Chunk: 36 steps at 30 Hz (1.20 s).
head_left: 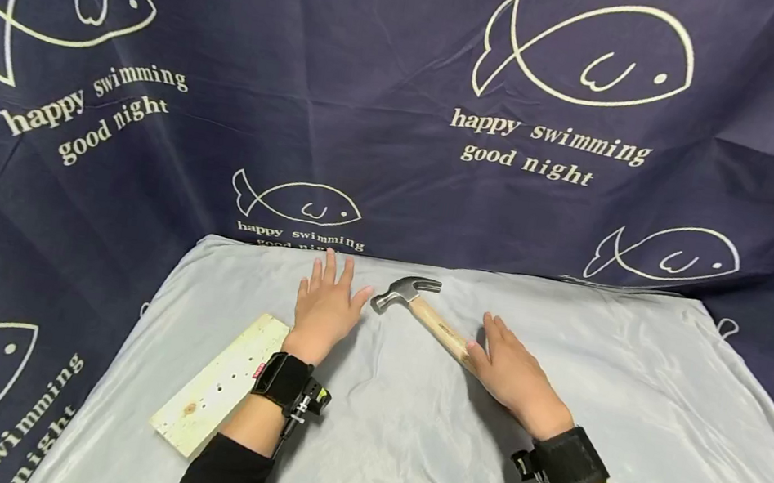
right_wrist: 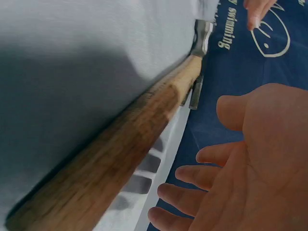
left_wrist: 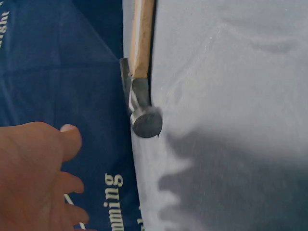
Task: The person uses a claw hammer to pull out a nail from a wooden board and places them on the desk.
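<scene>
A claw hammer [head_left: 440, 327] with a pale wooden handle and dark metal head lies on the cloth-covered table, its head toward the back. My left hand [head_left: 327, 311] is just left of the hammer head, fingers spread and holding nothing. In the left wrist view the hammer's round striking face [left_wrist: 147, 123] shows apart from the thumb. Over the handle's near end is my right hand [head_left: 513, 375], fingers extended. The right wrist view shows the wooden handle [right_wrist: 130, 144] beside the open right palm [right_wrist: 260, 163], with a gap between them.
A pale wooden board [head_left: 218, 387] with several dark holes and a knot lies beside my left forearm. Light grey cloth [head_left: 401, 458] with wrinkles covers the table. Behind the table's back edge hangs a dark blue curtain [head_left: 405, 112] printed with fish and lettering.
</scene>
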{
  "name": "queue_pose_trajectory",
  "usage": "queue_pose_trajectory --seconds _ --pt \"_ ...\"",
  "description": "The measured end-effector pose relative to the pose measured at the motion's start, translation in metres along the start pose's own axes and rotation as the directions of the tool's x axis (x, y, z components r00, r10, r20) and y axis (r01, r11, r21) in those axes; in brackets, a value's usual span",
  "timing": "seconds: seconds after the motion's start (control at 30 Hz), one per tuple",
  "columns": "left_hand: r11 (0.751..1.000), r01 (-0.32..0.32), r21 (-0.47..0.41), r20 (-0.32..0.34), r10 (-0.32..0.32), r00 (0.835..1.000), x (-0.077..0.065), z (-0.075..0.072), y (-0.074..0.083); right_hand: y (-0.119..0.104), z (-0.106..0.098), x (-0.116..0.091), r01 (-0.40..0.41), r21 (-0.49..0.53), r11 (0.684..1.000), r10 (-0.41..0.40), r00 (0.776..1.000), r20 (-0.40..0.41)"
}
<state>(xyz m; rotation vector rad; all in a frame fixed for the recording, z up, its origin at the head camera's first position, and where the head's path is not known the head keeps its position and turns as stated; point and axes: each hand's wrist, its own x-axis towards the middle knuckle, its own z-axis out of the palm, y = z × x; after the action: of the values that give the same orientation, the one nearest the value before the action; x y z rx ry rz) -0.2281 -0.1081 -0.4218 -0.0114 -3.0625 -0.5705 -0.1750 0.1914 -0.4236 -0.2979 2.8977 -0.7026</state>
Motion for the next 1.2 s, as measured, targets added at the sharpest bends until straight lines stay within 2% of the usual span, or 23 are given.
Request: queue_pose_trajectory --seconds 0.23,0.33,0.43,0.67,0.97,1.2 --pt "1.0 0.027 -0.009 0.037 -0.027 0.999 -0.008 -0.006 -0.012 0.003 0.003 -0.008 -0.021 -0.032 0.999 0.021 1.0 0.004" --pt "0.999 0.049 0.012 0.047 -0.049 0.998 -0.011 -0.004 -0.017 0.005 0.007 -0.01 -0.002 -0.04 0.999 0.001 1.0 -0.019" --pt "0.999 0.035 0.017 0.047 -0.036 0.998 -0.012 0.002 -0.018 0.009 0.01 -0.012 0.001 -0.04 0.999 -0.002 1.0 -0.028" --pt "0.998 -0.059 -0.028 0.066 0.061 0.996 -0.005 0.02 -0.006 0.013 0.022 -0.011 0.025 -0.072 0.997 -0.028 0.998 -0.05" --pt "0.996 -0.091 -0.002 0.137 0.091 0.986 -0.001 0.028 0.006 0.015 0.027 -0.009 0.077 -0.029 0.997 -0.079 0.995 -0.056" --pt "0.996 -0.091 0.021 0.158 0.086 0.984 0.001 0.036 0.012 0.017 0.028 -0.009 0.106 0.026 0.994 -0.105 0.993 -0.047"
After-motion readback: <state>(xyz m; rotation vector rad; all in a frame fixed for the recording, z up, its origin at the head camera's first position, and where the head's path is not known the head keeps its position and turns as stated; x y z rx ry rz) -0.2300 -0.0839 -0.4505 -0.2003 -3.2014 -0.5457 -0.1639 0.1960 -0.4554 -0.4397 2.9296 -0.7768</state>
